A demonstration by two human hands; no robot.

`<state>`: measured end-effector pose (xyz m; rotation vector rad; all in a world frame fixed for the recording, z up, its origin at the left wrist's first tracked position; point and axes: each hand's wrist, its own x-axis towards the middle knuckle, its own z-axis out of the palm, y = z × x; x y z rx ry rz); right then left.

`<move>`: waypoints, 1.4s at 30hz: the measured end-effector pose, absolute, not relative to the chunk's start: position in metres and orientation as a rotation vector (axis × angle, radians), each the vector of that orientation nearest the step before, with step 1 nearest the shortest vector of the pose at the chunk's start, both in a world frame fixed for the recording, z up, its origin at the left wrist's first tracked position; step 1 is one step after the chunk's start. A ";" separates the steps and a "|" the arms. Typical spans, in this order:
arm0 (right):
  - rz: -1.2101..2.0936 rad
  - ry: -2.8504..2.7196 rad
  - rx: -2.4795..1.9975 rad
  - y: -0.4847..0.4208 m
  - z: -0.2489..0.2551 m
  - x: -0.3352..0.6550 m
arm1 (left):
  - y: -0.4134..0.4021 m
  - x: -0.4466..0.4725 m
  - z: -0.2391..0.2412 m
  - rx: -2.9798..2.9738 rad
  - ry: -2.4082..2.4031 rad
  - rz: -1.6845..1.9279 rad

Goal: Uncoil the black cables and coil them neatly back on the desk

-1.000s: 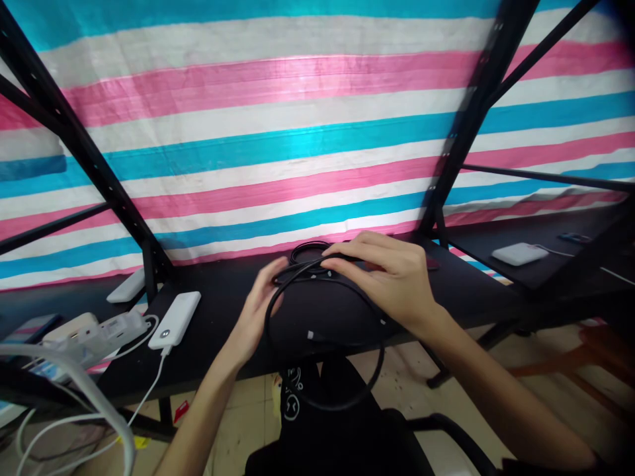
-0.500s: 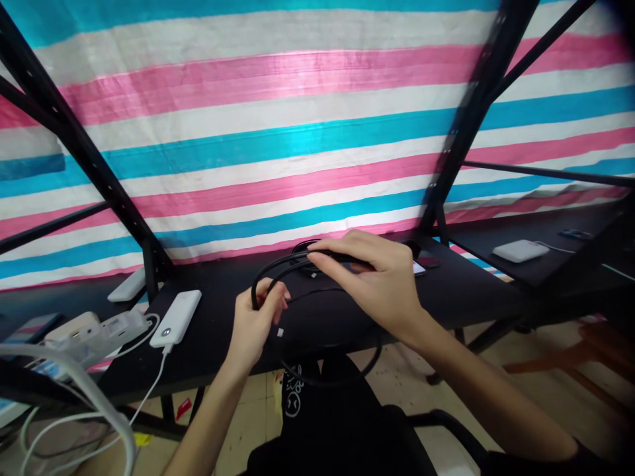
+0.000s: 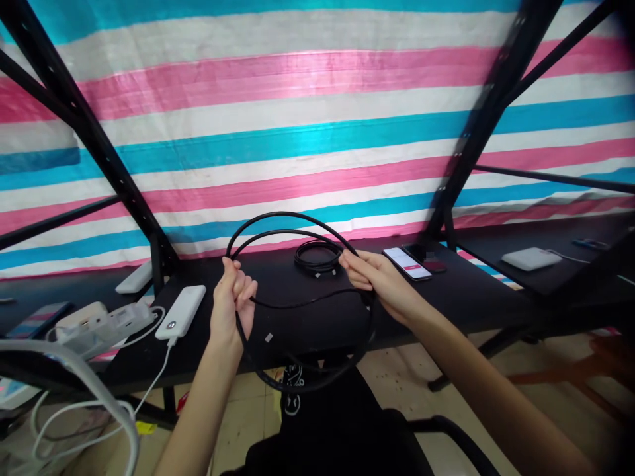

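A black cable [image 3: 285, 233] hangs in wide loops between my hands, above the front of the black table [image 3: 292, 320]. My left hand [image 3: 232, 299] is closed round the loops at their left side. At their right side, my right hand [image 3: 380, 281] pinches the same loops between thumb and fingers. One strand sags across the middle, and the lowest loop drops in front of the table edge over my lap. Behind the held loops, a second coiled black cable [image 3: 317, 256] lies on the table.
Right of the coil lie a phone with a lit screen [image 3: 407, 263] and a dark phone [image 3: 424, 256]. To the left are a white power bank [image 3: 181, 312] with a cable plugged in and a white power strip [image 3: 106, 330]. Black metal posts [image 3: 94, 142] stand on both sides before a striped sheet [image 3: 307, 86].
My right hand has moved right and lower, and my left hand slightly left and up. The bunched cable has spread into wide round loops, and the coil and phones behind now show more.
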<state>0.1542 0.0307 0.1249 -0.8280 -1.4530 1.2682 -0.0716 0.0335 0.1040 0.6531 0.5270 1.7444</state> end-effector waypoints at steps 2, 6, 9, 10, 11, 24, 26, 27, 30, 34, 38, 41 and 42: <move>1.299 -1.377 -0.799 0.033 0.125 0.154 | 0.038 -0.072 0.097 0.773 0.588 1.676; 1.331 -1.240 -0.767 0.034 0.126 0.155 | 0.045 -0.073 0.080 1.144 0.946 1.613; 1.324 -1.210 -0.741 0.030 0.131 0.155 | 0.035 -0.069 0.075 1.519 1.094 1.629; 1.317 -1.195 -0.730 0.027 0.134 0.154 | 0.028 -0.066 0.075 1.705 1.109 1.633; 1.307 -1.173 -0.719 0.025 0.138 0.154 | 0.019 -0.064 0.077 1.907 1.114 1.640; 0.984 -1.415 -0.742 0.019 0.141 0.150 | -0.011 -0.066 0.086 2.430 0.783 1.517; 0.771 -1.593 -0.820 0.019 0.138 0.148 | -0.007 -0.065 0.094 2.340 0.899 1.609; 0.669 -1.676 -0.851 0.018 0.138 0.147 | -0.005 -0.065 0.098 2.343 0.983 1.700; 0.483 -1.902 -0.905 0.015 0.137 0.145 | 0.001 -0.067 0.108 2.438 1.259 1.994; 0.409 -1.963 -0.986 0.013 0.135 0.143 | -0.002 -0.062 0.110 2.639 1.306 1.734; 0.409 -1.746 -1.016 0.013 0.139 0.139 | -0.027 -0.036 0.093 2.675 1.247 1.433; 0.483 -1.618 -0.973 0.014 0.145 0.136 | -0.045 -0.015 0.071 2.735 1.066 1.372; 0.509 -1.585 -0.964 0.014 0.146 0.136 | -0.048 -0.010 0.065 2.785 0.996 1.361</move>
